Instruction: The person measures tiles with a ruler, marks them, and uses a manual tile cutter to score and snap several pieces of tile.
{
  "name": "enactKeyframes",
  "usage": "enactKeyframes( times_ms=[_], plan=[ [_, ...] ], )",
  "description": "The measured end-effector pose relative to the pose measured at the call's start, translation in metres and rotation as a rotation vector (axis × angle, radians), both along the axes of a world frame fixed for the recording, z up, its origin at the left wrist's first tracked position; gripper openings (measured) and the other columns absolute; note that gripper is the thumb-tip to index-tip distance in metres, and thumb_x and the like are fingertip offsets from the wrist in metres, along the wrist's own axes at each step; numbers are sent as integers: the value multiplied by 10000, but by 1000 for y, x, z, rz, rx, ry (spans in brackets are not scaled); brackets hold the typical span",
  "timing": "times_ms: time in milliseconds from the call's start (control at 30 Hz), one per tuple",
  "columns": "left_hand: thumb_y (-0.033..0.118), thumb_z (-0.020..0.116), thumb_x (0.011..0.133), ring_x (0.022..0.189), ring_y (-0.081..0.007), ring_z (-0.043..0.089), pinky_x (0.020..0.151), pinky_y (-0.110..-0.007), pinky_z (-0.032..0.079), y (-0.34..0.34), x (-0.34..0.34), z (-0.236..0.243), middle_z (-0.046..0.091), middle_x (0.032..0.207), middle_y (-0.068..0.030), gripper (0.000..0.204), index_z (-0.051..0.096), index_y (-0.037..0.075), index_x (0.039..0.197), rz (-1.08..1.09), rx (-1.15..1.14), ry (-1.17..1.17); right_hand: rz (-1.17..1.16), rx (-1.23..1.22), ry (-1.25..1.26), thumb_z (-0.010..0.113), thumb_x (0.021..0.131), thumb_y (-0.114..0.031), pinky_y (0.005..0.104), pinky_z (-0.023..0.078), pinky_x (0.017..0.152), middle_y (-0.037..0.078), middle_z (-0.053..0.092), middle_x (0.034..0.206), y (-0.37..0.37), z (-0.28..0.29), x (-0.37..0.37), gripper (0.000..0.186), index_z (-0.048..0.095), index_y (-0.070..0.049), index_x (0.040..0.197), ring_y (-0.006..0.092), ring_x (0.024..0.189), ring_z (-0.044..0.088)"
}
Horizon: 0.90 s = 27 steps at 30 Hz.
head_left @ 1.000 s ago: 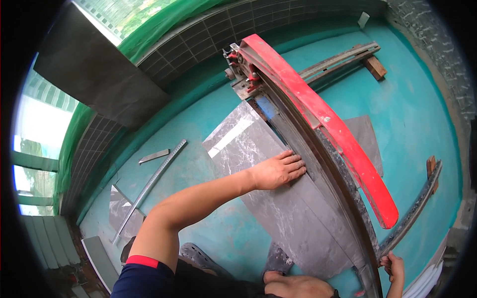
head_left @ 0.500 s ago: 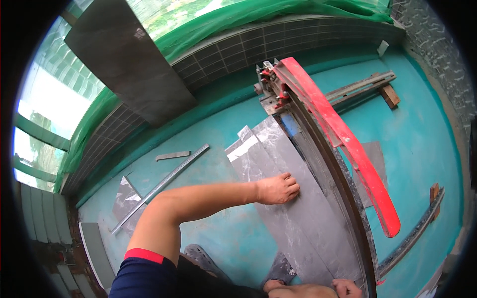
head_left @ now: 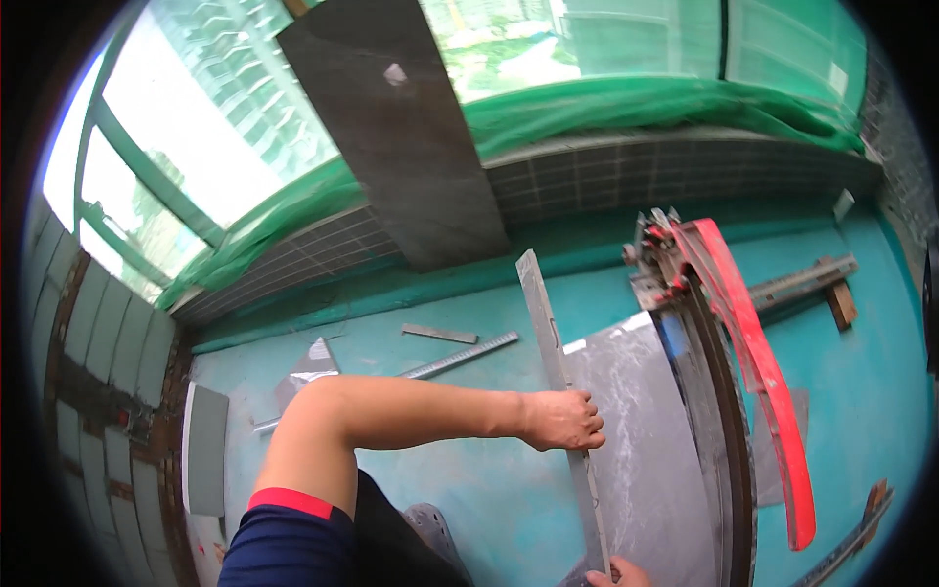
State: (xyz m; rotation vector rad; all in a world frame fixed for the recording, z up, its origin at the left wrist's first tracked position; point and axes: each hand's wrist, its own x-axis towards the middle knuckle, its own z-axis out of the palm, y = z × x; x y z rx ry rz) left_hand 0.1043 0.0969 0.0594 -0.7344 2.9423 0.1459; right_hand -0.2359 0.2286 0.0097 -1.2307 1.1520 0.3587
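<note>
A long, narrow strip of grey tile (head_left: 544,318) runs from near the far wall back toward me, along the left edge of a grey marbled tile (head_left: 650,430). My left hand (head_left: 565,421) is closed around the strip's middle, fingers curled over its right edge. At the near end, my right hand (head_left: 622,573) grips the strip with the thumb on it; the lower frame edge cuts off part of that hand. The marbled tile lies beside the dark rail of a manual tile cutter with a long red handle (head_left: 758,382).
A large dark tile (head_left: 401,137) leans against the wall below the window. On the turquoise floor (head_left: 460,470) lie a metal ruler (head_left: 469,354), a short grey strip (head_left: 439,334) and a broken tile piece (head_left: 308,372). The cutter's side arm (head_left: 802,284) rests on a wood block.
The strip has come up and away to the left from the larger tile, with both my hands on it. My view has tilted up and left, showing more window.
</note>
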Motion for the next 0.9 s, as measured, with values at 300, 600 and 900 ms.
enactKeyframes(
  times_ms=[300, 600, 900],
  plan=[
    [131, 634, 792, 1073, -250, 487, 1039, -483, 298, 55, 93, 136, 498, 1052, -122, 336, 539, 48, 1103, 412, -313, -36, 8, -645, -257, 586, 887, -355, 474, 448, 706, 282, 592, 891, -28, 21, 88, 383, 580, 22, 954, 460, 853, 556],
    [227, 764, 758, 985, -236, 574, 876, -370, 474, 163, 112, 39, 488, 1134, -133, 755, 313, -25, 1309, 1418, 424, 2150, 305, -871, -681, 612, 868, -367, 413, 466, 583, 163, 617, 835, -37, 26, 240, 372, 570, 1, 897, 353, 694, 598],
    [107, 652, 708, 544, -192, 520, 474, -358, 453, 156, 282, 2, 492, 739, -93, 382, 431, 12, 1005, 1992, -45, 1806, 377, -311, -397, 612, 872, -380, 362, 476, 846, 172, 620, 1085, -53, -20, 206, 509, 527, 43, 1142, 273, 1025, 603]
  ],
)
